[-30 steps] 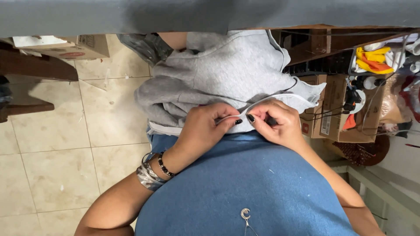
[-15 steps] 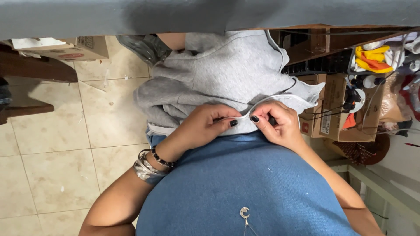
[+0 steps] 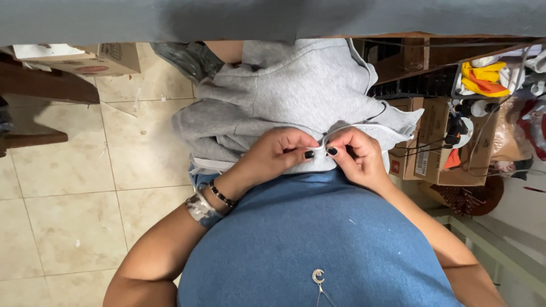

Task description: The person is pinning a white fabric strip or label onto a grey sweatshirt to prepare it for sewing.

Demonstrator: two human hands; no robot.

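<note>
beige tiled floor (image 3: 62,222), boxes around | our left hand (image 3: 273,156) and right hand (image 3: 355,156) both pinching the thin white drawstring (image 3: 319,149) on the soft grey fleece hoodie (image 3: 284,96) in our lap | cord looks partly worked, not finished yet

I sit in a cluttered storeroom or home workshop: cardboard boxes (image 3: 438,136) at right, another box (image 3: 91,59) upper left, tiled floor (image 3: 68,216) below.

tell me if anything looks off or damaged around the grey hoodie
Nothing on the grey hoodie looks torn or stained; both hands pinch its white drawstring. The floor tile beside it looks cracked, with small bits of debris.
</note>
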